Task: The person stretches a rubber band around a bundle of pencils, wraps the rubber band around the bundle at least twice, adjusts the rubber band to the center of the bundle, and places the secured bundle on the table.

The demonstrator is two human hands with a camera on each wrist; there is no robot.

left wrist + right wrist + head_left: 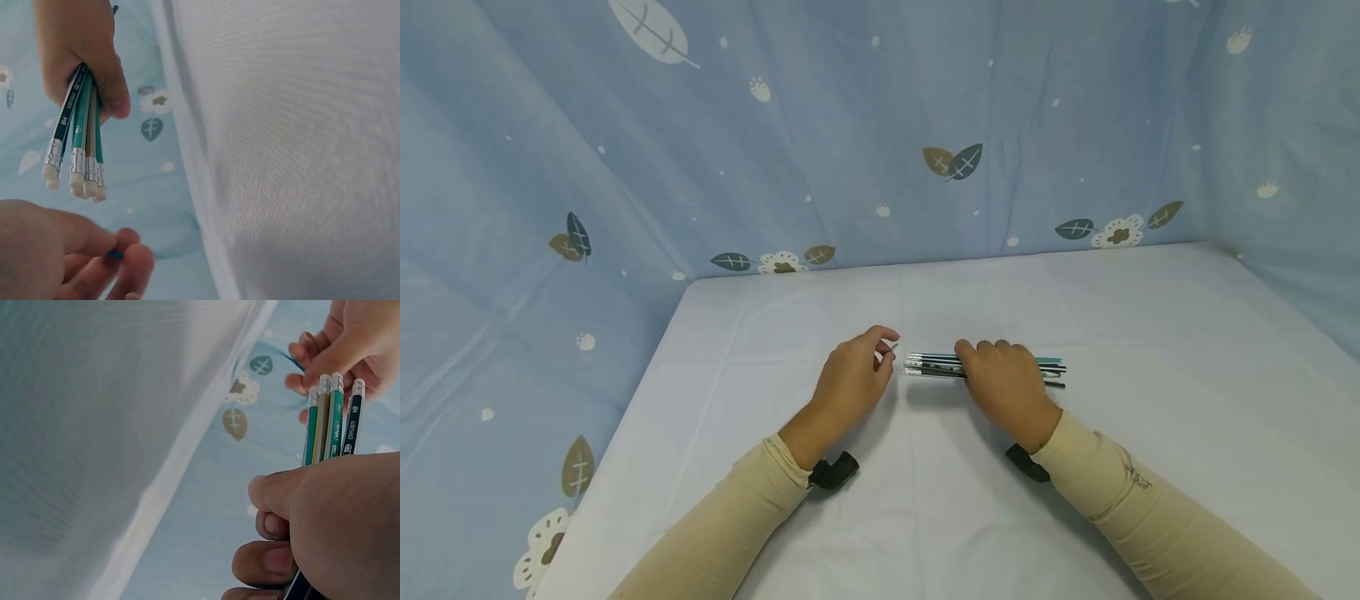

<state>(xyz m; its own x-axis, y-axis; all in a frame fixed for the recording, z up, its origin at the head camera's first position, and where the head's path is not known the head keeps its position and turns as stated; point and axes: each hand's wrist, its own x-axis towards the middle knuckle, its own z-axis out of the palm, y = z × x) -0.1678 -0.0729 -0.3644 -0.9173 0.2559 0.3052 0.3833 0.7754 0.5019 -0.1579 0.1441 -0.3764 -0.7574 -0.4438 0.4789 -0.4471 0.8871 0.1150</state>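
Note:
My right hand [1006,387] grips a bundle of pencils [934,367] round its middle, thumb along one side. The pencils are green, dark blue and yellowish, with silver ferrules and white erasers. Their eraser ends [77,178] point towards my left hand [853,375]; the far ends stick out past the right hand. A shadow falls on the cloth below the bundle. Just off the erasers, my left thumb and fingertips pinch a thin blue rubber band [294,361]. It shows as a faint loop in the left wrist view, mostly hidden by the fingers.
A white cloth [820,317] covers the table under both hands. Blue fabric [850,125] with leaves, flowers and paw prints hangs behind and at the sides. Dark wrist straps [833,472] show at the beige sleeves [730,508].

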